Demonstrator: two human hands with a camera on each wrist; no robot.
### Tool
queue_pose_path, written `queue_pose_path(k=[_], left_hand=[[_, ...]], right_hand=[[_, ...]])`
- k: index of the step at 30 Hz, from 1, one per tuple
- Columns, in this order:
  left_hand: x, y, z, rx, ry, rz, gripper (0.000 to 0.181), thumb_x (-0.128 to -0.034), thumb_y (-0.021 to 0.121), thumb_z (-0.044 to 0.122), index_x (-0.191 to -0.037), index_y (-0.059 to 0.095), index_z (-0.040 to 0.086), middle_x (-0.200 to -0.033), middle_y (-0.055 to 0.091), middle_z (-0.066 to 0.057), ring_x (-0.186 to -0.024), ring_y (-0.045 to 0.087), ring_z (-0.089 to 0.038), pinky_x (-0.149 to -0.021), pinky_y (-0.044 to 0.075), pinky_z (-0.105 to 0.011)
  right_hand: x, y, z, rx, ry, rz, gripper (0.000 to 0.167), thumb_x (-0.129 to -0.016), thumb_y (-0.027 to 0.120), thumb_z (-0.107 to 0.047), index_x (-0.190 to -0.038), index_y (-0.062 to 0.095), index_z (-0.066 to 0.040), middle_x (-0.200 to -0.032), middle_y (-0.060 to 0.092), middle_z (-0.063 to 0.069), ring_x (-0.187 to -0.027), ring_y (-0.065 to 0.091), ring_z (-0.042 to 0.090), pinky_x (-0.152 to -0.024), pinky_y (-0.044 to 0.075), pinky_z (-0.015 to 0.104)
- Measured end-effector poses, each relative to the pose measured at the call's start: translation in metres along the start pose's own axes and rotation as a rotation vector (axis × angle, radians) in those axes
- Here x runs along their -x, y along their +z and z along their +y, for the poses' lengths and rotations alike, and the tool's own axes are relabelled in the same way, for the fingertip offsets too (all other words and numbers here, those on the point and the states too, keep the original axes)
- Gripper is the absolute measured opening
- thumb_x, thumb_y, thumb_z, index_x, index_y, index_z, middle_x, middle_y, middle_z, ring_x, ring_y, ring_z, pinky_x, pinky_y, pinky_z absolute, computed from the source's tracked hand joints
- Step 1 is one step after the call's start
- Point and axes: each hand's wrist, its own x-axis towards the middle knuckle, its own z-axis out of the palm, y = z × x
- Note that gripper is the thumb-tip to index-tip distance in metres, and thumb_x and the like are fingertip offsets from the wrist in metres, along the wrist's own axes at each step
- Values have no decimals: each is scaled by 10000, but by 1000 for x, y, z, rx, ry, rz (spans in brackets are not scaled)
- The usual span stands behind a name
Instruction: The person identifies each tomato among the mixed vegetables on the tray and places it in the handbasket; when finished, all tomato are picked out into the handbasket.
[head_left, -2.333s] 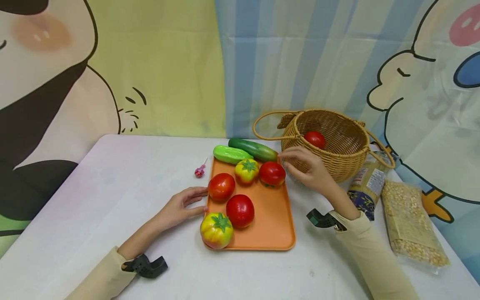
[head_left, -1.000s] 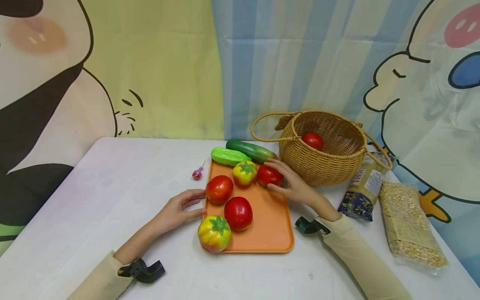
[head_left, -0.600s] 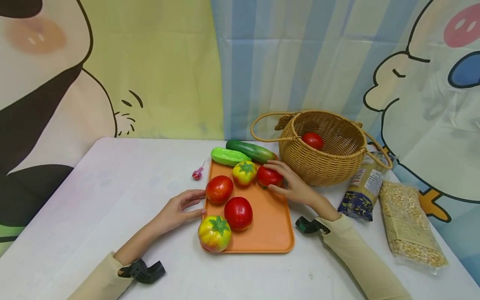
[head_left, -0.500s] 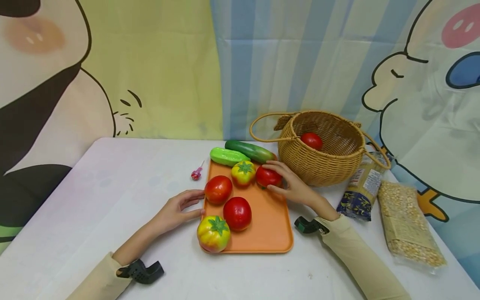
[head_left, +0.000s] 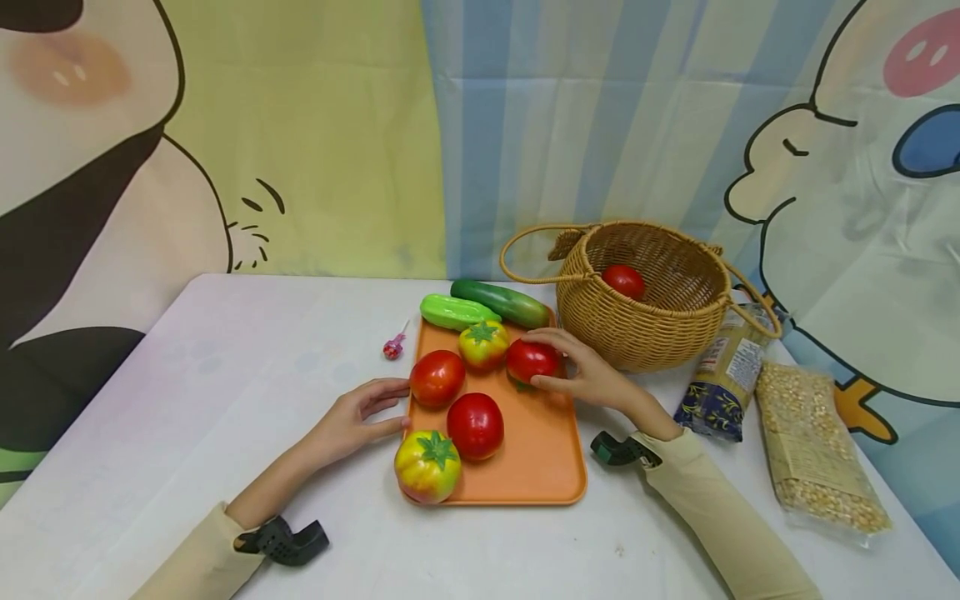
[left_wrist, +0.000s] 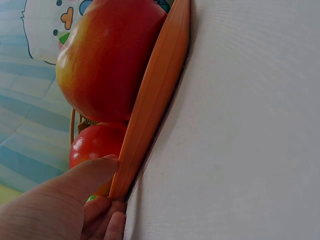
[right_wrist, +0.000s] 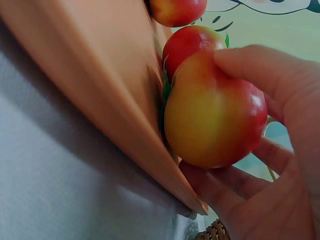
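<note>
Holding a red tomato (head_left: pixel 532 361) in the right-hand grip (head_left: pixel 592 375), at the far right of the orange tray (head_left: pixel 536 454), near the wicker basket (head_left: pixel 637 335). Touching the tray's left rim with the loosely spread left-hand grip (head_left: pixel 349 424), beside a second red tomato (head_left: pixel 437 378).

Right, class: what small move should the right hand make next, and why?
I'd probably lift the gripped tomato clear of the tray: the right hand curls round it, the left hand touches the tray's opposite side, and the open basket close by has one red tomato inside.
</note>
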Motion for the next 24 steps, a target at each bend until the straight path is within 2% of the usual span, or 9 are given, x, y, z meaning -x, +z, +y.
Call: queue_pose_path(k=[20, 24], left_hand=[[0, 1, 1, 10, 3, 8, 576, -854, 753, 90, -1350, 503, -65, -1335, 557, -241, -1224, 561, -377, -1035, 459, -379], [0, 1, 1, 8, 3, 8, 580, -855, 754, 96, -1353, 502, -62, -1335, 557, -239, -1225, 561, -376, -1034, 458, -382]], right_hand=[[1, 0, -1, -55, 46, -6, 540, -841, 773, -105, -1338, 562, -95, -1367, 538, 75, -1265, 456, 247, -1051, 428, 471], [1, -2, -5, -41, 52, -13, 542, -844, 769, -107, -1343, 560, -85, -1382, 525, 95, -1284, 448, 275, -1059, 422, 490]])
